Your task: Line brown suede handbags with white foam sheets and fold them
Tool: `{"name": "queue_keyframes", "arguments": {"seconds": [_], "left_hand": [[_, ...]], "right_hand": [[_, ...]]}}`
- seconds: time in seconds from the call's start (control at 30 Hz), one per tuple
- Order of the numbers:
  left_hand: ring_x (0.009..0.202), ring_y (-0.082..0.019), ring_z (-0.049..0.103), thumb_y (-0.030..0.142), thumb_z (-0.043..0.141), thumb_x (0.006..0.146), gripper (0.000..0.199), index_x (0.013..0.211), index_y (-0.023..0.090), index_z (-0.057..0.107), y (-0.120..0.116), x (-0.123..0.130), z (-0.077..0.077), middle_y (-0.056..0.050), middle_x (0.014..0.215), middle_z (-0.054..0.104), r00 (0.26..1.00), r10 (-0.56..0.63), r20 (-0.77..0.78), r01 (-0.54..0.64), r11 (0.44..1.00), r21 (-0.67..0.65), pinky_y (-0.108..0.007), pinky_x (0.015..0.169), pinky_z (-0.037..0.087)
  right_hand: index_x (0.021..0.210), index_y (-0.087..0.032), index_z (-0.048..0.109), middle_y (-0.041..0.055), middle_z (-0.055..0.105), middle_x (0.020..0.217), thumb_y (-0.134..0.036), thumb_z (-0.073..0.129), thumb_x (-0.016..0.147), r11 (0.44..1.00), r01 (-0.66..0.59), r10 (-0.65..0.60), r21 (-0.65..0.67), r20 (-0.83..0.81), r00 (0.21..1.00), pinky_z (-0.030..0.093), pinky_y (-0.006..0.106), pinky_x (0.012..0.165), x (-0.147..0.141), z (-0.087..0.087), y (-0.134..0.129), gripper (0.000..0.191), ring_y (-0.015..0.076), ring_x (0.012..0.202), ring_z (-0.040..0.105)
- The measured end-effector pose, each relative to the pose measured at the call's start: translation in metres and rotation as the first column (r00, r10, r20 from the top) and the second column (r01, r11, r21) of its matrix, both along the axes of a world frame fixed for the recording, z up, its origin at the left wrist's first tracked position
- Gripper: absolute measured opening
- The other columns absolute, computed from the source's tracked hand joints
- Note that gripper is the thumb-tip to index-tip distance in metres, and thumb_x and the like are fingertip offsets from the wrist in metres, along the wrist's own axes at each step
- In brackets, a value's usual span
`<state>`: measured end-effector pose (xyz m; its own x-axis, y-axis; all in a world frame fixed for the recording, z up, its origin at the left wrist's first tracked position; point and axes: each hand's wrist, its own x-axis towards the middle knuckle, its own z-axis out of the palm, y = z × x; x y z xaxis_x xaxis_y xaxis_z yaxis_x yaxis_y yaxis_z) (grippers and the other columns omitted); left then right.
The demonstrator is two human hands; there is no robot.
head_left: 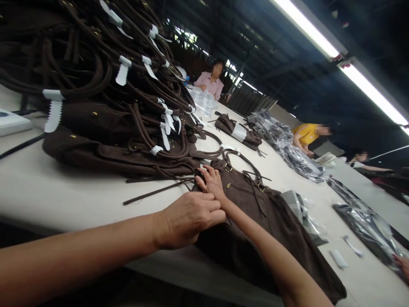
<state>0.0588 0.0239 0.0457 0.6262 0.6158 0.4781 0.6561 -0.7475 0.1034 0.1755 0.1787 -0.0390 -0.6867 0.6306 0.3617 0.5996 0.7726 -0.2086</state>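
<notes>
A dark brown handbag with looped handles, a zip pocket and thin hanging cords lies at the table's near edge. Over its left end is my right hand, fingers spread and resting on the fabric. My left hand is closed beside it, crossing in front of my right wrist at the bag's near side. Its fingertips are curled out of sight, so whatever they grip is hidden. White toothed straps wrap the handles of the stacked brown handbags just left of my hands.
Across the white table lie another brown bag with a pale band and plastic-wrapped bags. A grey device stands behind the handbag. People work farther back, one in yellow. Another person's hand shows at right.
</notes>
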Motion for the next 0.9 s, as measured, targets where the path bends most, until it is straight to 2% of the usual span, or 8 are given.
{"name": "queue_keyframes", "arguments": {"seconds": [0.1, 0.3, 0.43, 0.53, 0.6, 0.67, 0.77, 0.9], "left_hand": [[0.064, -0.016, 0.046, 0.011, 0.037, 0.093, 0.026, 0.078, 0.021, 0.055, -0.005, -0.006, -0.018, -0.001, 0.072, 0.057, 0.999, -0.031, -0.014, 0.033, 0.99, 0.141, -0.031, 0.058, 0.035], [0.059, -0.014, 0.047, 0.007, 0.044, 0.092, 0.041, 0.132, 0.014, 0.047, -0.015, -0.016, -0.049, 0.003, 0.064, 0.053, 0.975, -0.186, -0.119, 0.208, 0.953, 0.22, -0.031, 0.054, 0.037], [0.074, -0.017, 0.055, 0.019, 0.056, 0.086, 0.049, 0.134, 0.011, 0.046, -0.021, -0.002, -0.041, -0.003, 0.083, 0.061, 0.99, -0.092, -0.109, 0.098, 0.994, 0.054, -0.033, 0.067, 0.045], [0.095, -0.025, 0.058, 0.036, 0.059, 0.085, 0.032, 0.107, 0.013, 0.061, -0.021, 0.023, -0.027, -0.011, 0.104, 0.064, 0.999, 0.03, -0.04, -0.027, 0.997, 0.074, -0.041, 0.084, 0.048], [0.096, -0.026, 0.06, 0.026, 0.056, 0.086, 0.017, 0.094, 0.013, 0.062, -0.017, 0.039, -0.021, -0.012, 0.104, 0.065, 0.994, 0.101, -0.043, -0.095, 0.988, 0.125, -0.04, 0.082, 0.05], [0.09, -0.023, 0.064, 0.01, 0.048, 0.085, 0.024, 0.105, 0.01, 0.061, -0.009, 0.048, -0.022, -0.012, 0.098, 0.068, 0.983, 0.153, -0.099, -0.137, 0.979, 0.15, -0.036, 0.075, 0.053], [0.091, -0.021, 0.067, 0.004, 0.039, 0.088, 0.041, 0.126, 0.008, 0.054, 0.0, 0.043, -0.042, -0.012, 0.102, 0.071, 0.99, 0.077, -0.118, -0.038, 0.952, 0.302, -0.032, 0.077, 0.055], [0.12, -0.024, 0.057, 0.013, 0.034, 0.095, 0.042, 0.132, 0.013, 0.053, 0.001, 0.019, -0.075, -0.01, 0.128, 0.063, 0.997, -0.052, -0.056, 0.071, 0.899, 0.433, -0.036, 0.102, 0.046]], "right_hand": [[0.129, -0.022, 0.054, 0.0072, 0.046, 0.137, -0.042, 0.041, 0.097, 0.999, -0.011, 0.01, -0.036, -0.02, 1.0, 0.036, 0.042, 0.101, 0.002, 0.001, 0.001, 0.04, 0.0255, 0.117, 0.041], [0.123, -0.021, 0.059, 0.0064, 0.049, 0.134, -0.039, 0.043, 0.097, 0.998, -0.006, 0.003, -0.067, -0.045, 0.999, 0.035, 0.039, 0.103, 0.003, 0.006, -0.002, 0.035, 0.0233, 0.118, 0.041], [0.12, -0.021, 0.061, 0.0067, 0.052, 0.131, -0.04, 0.042, 0.098, 0.999, 0.008, -0.01, -0.052, -0.027, 1.0, 0.035, 0.039, 0.101, 0.001, 0.01, -0.004, 0.035, 0.0221, 0.115, 0.042], [0.118, -0.021, 0.062, 0.0052, 0.054, 0.128, -0.041, 0.042, 0.098, 0.999, 0.023, -0.024, -0.048, -0.014, 1.0, 0.036, 0.038, 0.098, -0.001, 0.011, -0.003, 0.035, 0.0215, 0.112, 0.042], [0.118, -0.021, 0.062, 0.0038, 0.055, 0.128, -0.042, 0.042, 0.098, 0.999, 0.032, -0.033, -0.044, -0.015, 0.999, 0.036, 0.039, 0.098, -0.002, 0.012, -0.002, 0.035, 0.0215, 0.111, 0.042], [0.118, -0.022, 0.062, 0.0033, 0.054, 0.129, -0.043, 0.042, 0.098, 0.998, 0.031, -0.032, -0.048, -0.017, 0.999, 0.036, 0.038, 0.098, -0.002, 0.012, 0.0, 0.035, 0.0216, 0.112, 0.042], [0.121, -0.022, 0.06, 0.005, 0.051, 0.132, -0.043, 0.044, 0.097, 0.997, 0.002, -0.006, -0.081, -0.044, 0.999, 0.036, 0.037, 0.102, 0.002, 0.012, 0.002, 0.036, 0.0207, 0.115, 0.043], [0.136, -0.011, 0.046, 0.0135, 0.04, 0.144, -0.04, 0.048, 0.095, 0.995, 0.029, -0.041, -0.094, -0.126, 0.991, 0.03, 0.034, 0.112, 0.013, 0.013, -0.008, 0.051, 0.021, 0.132, 0.035]]}}
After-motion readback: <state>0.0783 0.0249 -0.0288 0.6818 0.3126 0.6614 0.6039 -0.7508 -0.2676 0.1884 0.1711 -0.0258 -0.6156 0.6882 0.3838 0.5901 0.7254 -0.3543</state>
